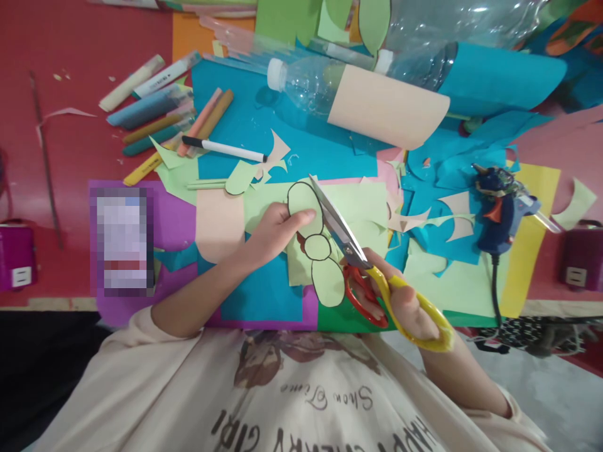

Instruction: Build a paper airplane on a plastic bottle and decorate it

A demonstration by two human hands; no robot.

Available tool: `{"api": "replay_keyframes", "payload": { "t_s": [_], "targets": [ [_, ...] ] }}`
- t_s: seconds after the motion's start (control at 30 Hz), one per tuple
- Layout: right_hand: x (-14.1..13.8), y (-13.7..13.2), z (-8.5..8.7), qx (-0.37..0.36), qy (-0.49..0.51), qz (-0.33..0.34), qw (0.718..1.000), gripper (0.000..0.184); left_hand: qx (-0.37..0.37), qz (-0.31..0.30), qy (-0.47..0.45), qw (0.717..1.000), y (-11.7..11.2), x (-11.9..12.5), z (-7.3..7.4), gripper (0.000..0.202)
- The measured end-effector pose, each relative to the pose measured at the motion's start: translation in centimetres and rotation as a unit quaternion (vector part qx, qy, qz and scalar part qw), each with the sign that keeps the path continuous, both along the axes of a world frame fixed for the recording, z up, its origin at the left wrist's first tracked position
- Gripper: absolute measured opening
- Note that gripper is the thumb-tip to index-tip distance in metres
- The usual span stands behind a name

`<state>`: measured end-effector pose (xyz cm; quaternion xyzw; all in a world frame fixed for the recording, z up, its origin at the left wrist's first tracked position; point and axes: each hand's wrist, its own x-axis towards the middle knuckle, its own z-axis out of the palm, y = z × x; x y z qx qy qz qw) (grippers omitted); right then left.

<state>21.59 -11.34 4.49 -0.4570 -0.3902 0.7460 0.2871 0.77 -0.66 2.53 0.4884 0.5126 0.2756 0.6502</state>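
Note:
My left hand [276, 232] pinches a pale green paper shape [315, 248] with black outlined petals, thumb on top. My right hand [400, 301] is wrapped through the red and yellow handles of scissors [348, 242], whose blades point up and left along the edge of the green shape. Both hands hover over layered sheets of blue, green, purple and peach paper at the table's near edge.
A clear plastic bottle [311, 81] wrapped in peach paper lies behind. A black marker [223, 148] and several coloured pens [155, 119] lie at the back left. A blue glue gun [499, 207] rests on the right. Paper scraps litter the red table [61, 163].

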Motion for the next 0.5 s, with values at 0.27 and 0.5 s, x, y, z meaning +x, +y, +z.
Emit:
{"api": "replay_keyframes", "payload": {
  "t_s": [0.27, 0.5],
  "targets": [
    [-0.2, 0.3, 0.3, 0.019, 0.048, -0.028, 0.998, 0.062, -0.006, 0.006, 0.002, 1.0, 0.1, 0.1, 0.1, 0.042],
    [0.4, 0.4, 0.6, 0.013, 0.016, -0.005, 1.0, 0.064, -0.001, 0.013, -0.039, 0.999, 0.4, 0.4, 0.2, 0.035]
  ]
}}
